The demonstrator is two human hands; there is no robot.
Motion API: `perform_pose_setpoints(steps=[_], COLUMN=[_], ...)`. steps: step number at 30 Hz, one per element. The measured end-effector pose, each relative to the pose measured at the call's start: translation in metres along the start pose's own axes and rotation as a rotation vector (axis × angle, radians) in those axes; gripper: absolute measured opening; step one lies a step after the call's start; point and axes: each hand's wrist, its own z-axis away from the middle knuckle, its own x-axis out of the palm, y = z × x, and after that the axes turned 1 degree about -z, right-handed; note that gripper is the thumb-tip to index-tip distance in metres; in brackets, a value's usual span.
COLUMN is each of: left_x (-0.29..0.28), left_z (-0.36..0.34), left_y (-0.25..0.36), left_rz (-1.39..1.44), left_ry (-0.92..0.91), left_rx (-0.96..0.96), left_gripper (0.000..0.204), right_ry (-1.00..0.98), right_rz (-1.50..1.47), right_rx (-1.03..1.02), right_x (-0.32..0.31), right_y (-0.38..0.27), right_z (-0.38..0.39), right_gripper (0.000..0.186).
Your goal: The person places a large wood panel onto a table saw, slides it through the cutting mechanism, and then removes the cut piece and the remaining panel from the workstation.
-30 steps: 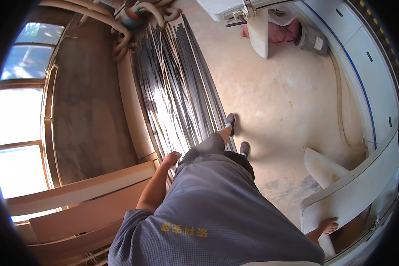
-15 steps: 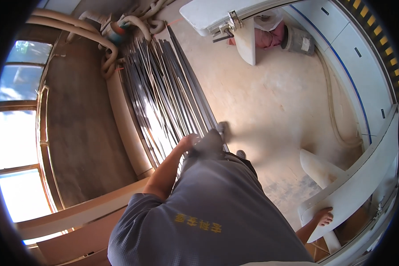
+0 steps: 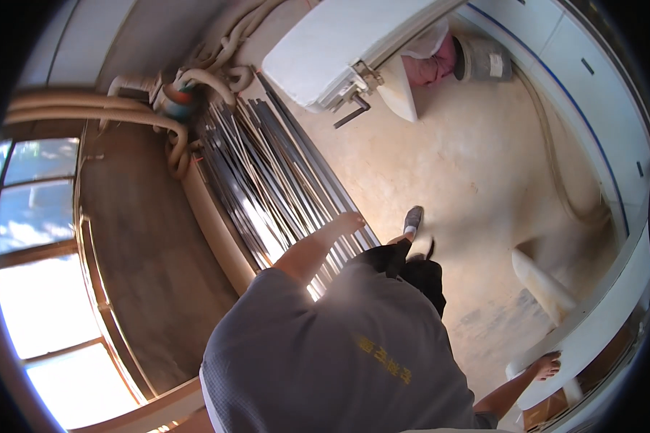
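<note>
My left hand [image 3: 351, 221] hangs in front of my body, above a bundle of long thin strips [image 3: 267, 173], dark and pale, on the floor. Nothing shows in it, but motion blur smears its fingers. Out to the right, my right hand [image 3: 547, 366] rests on the rounded end of a long white machine table [image 3: 592, 346]. Its fingers lie apart over the table's edge, around nothing I can make out. One of my shoes [image 3: 414, 216] shows on the floor between the strips and the table.
Ahead, a white machine part [image 3: 339, 43] carries a metal clamp with a black crank handle [image 3: 352, 113]. Behind it stand a dark bucket [image 3: 484, 61] and a pink bag [image 3: 433, 66]. Beige hoses [image 3: 220, 83] coil at the far left. A dark board [image 3: 137, 252] lies beside the windows.
My body has moved forward and the view has turned. My left hand has swung forward and to the right. My right hand stays on the white table's end.
</note>
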Motion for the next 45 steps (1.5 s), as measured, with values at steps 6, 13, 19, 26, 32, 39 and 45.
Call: perform_pose_setpoints(steps=[6, 13, 19, 26, 32, 39, 45], left_x=[-0.026, 0.042, 0.006, -0.004, 0.033, 0.026, 0.013], left_z=[-0.063, -0.073, -0.080, -0.087, -0.085, -0.091, -0.103], left_y=[0.060, 0.032, 0.047, 0.032, 0.036, 0.074, 0.095], left_rz=[0.430, 0.151, -0.003, 0.197, 0.250, 0.308, 0.196], left_ry=[0.027, -0.242, -0.316, -0.091, -0.124, -0.178, -0.271], left_rx=[0.002, -0.007, 0.078, -0.042, -0.042, -0.065, -0.084], left_gripper=[0.046, 0.043, 0.031, 0.041, 0.045, 0.041, 0.032], right_ry=[-0.103, 0.037, 0.035, -0.030, 0.143, 0.002, 0.019], right_rz=[0.342, 0.294, 0.354, 0.307, 0.324, 0.266, 0.256], right_rx=[-0.307, -0.631, -0.653, -0.614, -0.694, -0.630, -0.637], right_x=[0.011, 0.024, 0.032, 0.036, 0.015, 0.008, 0.025], right_y=[0.031, 0.014, 0.059, 0.049, 0.035, 0.032, 0.059], right_z=[-0.011, -0.002, -0.028, -0.029, -0.008, -0.002, -0.011], right_gripper=[0.050, 0.037, 0.043, 0.042, 0.035, 0.040, 0.048])
